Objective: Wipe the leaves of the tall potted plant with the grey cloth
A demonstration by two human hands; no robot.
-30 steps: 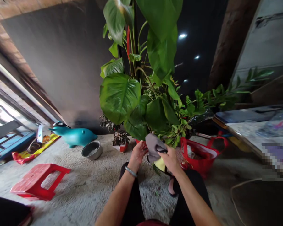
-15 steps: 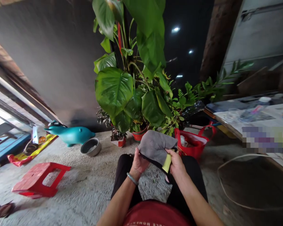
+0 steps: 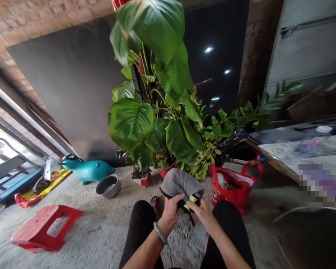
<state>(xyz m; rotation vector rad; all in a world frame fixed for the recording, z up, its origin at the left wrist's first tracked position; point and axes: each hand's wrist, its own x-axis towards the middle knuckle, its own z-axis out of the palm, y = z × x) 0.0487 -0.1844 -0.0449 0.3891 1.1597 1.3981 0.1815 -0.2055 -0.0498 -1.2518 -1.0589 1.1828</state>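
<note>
A soft grey cloth with dark edging hangs between my hands, above the gap between my knees. My left hand, with a grey bangle at the wrist, grips its near edge, the thumb lying on top. My right hand is closed on the right side of that edge, by a small yellow-green piece. The cloth is bunched, and a dark strip dangles under it. Several fingertips are hidden in the folds. I cannot tell whether the yellow-green piece is sewn to the cloth.
A red bag stands beyond my right knee. Leafy potted plants are in front. To the left are a red stool, a grey pot and a teal animal figure. A cluttered table is at right.
My hands have come closer together and the cloth is more bunched. Less of the yellow-green piece shows. The view has tilted up, so the scene sits lower.
</note>
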